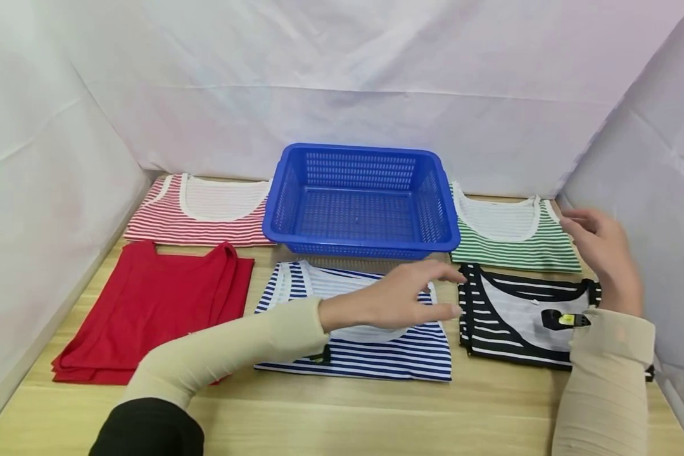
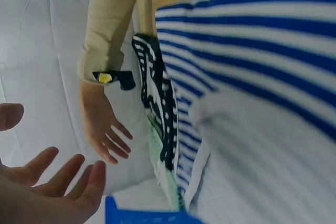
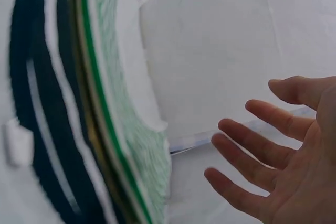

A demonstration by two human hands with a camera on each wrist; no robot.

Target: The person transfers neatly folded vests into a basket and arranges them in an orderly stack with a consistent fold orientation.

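Observation:
My left hand (image 1: 396, 297) hovers above a folded blue-and-white striped tank top (image 1: 376, 364), fingers loosely bent and nothing held. At the right, my right hand (image 1: 604, 256) is raised beside a folded green-and-white striped tank top (image 1: 524, 253) and behind a black-and-white striped one (image 1: 507, 345). In the right wrist view, the fingers of the right hand (image 3: 294, 156) are spread with nothing in them. The left wrist view shows the left hand (image 2: 58, 195) holding nothing too. My left forearm and hand hide part of the blue striped top.
A blue plastic basket (image 1: 356, 212) with nothing in it stands at the back centre. Left of it lies a folded red-and-white striped tank top (image 1: 222, 231); a plain red garment (image 1: 165, 297) lies in front of that. White sheeting (image 1: 348, 120) walls the wooden table (image 1: 342, 418) at back and sides.

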